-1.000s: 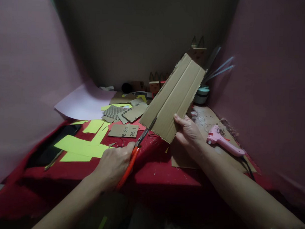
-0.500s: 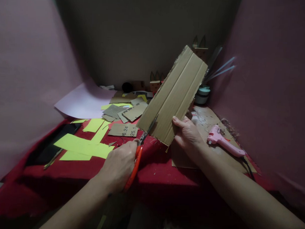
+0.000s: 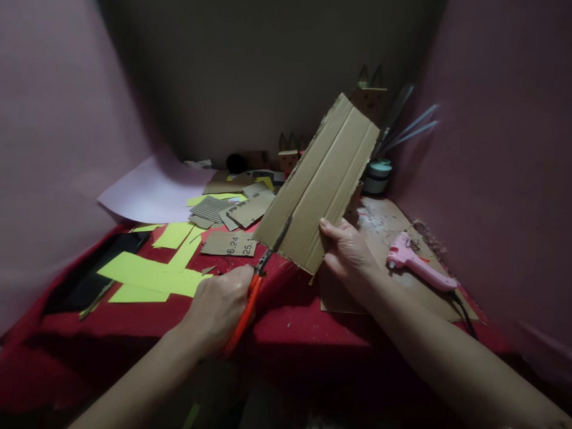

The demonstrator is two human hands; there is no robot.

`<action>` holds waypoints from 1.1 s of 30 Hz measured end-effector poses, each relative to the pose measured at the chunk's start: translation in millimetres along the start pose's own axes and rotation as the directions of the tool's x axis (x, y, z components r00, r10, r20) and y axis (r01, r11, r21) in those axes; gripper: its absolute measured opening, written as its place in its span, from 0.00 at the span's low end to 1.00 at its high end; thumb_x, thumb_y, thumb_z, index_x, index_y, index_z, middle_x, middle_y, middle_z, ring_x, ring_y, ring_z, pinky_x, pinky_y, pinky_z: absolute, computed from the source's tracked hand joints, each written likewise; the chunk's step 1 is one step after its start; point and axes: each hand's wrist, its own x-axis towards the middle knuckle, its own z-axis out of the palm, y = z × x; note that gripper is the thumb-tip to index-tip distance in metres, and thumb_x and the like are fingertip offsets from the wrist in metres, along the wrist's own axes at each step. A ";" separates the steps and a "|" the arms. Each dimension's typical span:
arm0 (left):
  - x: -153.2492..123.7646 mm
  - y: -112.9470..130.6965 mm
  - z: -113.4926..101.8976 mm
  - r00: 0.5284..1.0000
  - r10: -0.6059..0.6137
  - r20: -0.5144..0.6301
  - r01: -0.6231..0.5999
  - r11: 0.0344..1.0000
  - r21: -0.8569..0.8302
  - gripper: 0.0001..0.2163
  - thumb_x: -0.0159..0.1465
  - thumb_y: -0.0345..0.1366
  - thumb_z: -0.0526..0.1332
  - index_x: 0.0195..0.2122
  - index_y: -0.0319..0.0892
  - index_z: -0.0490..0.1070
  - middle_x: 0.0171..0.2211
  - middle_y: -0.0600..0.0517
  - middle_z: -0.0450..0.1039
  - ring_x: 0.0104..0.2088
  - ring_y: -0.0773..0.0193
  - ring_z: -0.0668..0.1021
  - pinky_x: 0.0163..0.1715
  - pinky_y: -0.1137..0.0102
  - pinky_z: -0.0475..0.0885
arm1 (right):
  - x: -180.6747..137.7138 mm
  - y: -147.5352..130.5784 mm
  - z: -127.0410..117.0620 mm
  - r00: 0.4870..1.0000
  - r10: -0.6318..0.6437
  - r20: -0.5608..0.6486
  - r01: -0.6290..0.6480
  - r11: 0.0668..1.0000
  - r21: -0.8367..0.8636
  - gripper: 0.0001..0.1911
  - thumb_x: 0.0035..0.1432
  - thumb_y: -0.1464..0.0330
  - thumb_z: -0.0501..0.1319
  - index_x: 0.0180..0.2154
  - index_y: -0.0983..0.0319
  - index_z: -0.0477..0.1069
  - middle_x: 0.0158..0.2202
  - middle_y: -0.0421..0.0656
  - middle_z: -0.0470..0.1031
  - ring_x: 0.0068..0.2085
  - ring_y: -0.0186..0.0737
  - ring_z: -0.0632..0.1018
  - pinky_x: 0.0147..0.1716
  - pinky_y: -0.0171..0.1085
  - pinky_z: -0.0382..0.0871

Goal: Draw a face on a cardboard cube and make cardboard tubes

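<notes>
My left hand [image 3: 224,309] is wrapped round the orange handles of a pair of scissors [image 3: 245,316]. Their dark blade lies over the lower left part of a cardboard piece [image 3: 322,184], at its bottom edge. That piece is a long, creased brown strip with ragged sides, tilted up above the table. My right hand [image 3: 345,248] grips its lower right edge, thumb on the near face and fingers hidden behind. Below and left of the blades lies a cardboard scrap [image 3: 228,244] with printed numbers.
Yellow paper pieces [image 3: 157,276] and a dark flat object [image 3: 96,270] lie at left on the red cloth [image 3: 291,324]. A pink glue gun [image 3: 420,266] rests on cardboard at right. Behind stand a teal-lidded container [image 3: 379,174] and small cardboard figures [image 3: 288,158].
The cardboard piece has dropped slightly and shifted a little left. The scissors' handles have swung closer together, and more of the blade shows over the cardboard.
</notes>
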 end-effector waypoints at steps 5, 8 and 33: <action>0.5 -5.6 2.7 0.995 0.096 -0.024 -0.099 0.987 -0.123 0.10 0.63 0.30 0.45 0.33 0.40 0.64 0.30 0.44 0.72 0.28 0.59 0.73 0.29 0.66 0.65 | -1.6 -0.5 3.4 1.000 -0.021 0.011 0.021 1.000 0.005 0.14 0.44 0.77 0.65 0.36 0.58 0.70 0.33 0.40 0.80 0.43 0.44 0.80 0.49 0.46 0.74; 0.6 -5.3 3.9 0.992 0.122 -0.039 -0.127 0.970 -0.205 0.11 0.64 0.31 0.45 0.39 0.37 0.65 0.36 0.40 0.73 0.34 0.57 0.75 0.34 0.64 0.68 | -3.8 0.8 5.3 0.998 -0.027 0.050 0.028 1.000 -0.008 0.15 0.45 0.76 0.65 0.37 0.57 0.71 0.33 0.40 0.80 0.44 0.44 0.80 0.48 0.46 0.74; 0.6 6.1 -11.1 0.992 0.022 0.128 -0.026 0.999 0.026 0.06 0.61 0.27 0.49 0.33 0.41 0.64 0.29 0.44 0.75 0.29 0.56 0.77 0.28 0.67 0.64 | -7.1 4.6 4.1 1.000 0.010 0.004 -0.010 1.000 -0.015 0.16 0.42 0.75 0.67 0.36 0.56 0.70 0.31 0.39 0.80 0.40 0.43 0.80 0.46 0.45 0.75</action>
